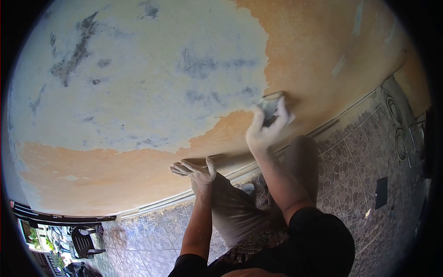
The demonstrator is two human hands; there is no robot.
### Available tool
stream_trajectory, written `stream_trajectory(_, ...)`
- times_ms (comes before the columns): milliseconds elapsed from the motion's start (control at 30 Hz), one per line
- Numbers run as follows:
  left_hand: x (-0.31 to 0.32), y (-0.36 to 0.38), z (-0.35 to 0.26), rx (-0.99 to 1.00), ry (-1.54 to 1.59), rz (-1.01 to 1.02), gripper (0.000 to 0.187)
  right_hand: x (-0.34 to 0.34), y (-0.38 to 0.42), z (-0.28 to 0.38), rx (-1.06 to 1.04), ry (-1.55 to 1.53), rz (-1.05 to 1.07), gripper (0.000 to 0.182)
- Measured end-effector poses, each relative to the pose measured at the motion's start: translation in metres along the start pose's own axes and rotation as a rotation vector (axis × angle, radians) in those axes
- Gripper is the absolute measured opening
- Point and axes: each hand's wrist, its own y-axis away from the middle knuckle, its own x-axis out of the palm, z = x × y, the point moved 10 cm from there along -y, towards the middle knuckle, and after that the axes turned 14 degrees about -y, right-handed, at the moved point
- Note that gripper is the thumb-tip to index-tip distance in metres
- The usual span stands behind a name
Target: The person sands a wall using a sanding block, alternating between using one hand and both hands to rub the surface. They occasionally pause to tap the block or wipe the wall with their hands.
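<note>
My right hand (pixel 267 127) is coated in pale dust and slightly blurred. Its fingers are wrapped round a small dark block with a tan edge, which looks like a sanding block (pixel 270 105). The block is against the wall, by the ragged border between the pale patch (pixel 161 87) and the orange paint (pixel 314 51). Lower and to the left, my left hand (pixel 196 171) is open and dusty, its fingers spread at the lower orange band of the wall. Whether its fingertips press on the surface is hard to tell. Nothing is in it.
Several grey marks dot the pale patch. A ledge (pixel 152 210) runs along the wall's foot above a stone-patterned tiled floor (pixel 350 171). On the floor at right lies a dark rectangle (pixel 381 193). A dark plastic chair (pixel 84 241) stands at lower left.
</note>
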Motion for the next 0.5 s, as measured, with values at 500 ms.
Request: stream_trajectory(500,-0.001,-0.005,0.001,0.007,0.0,0.005,0.105,-0.022,0.01,-0.028,-0.025,0.19,-0.013,0.059)
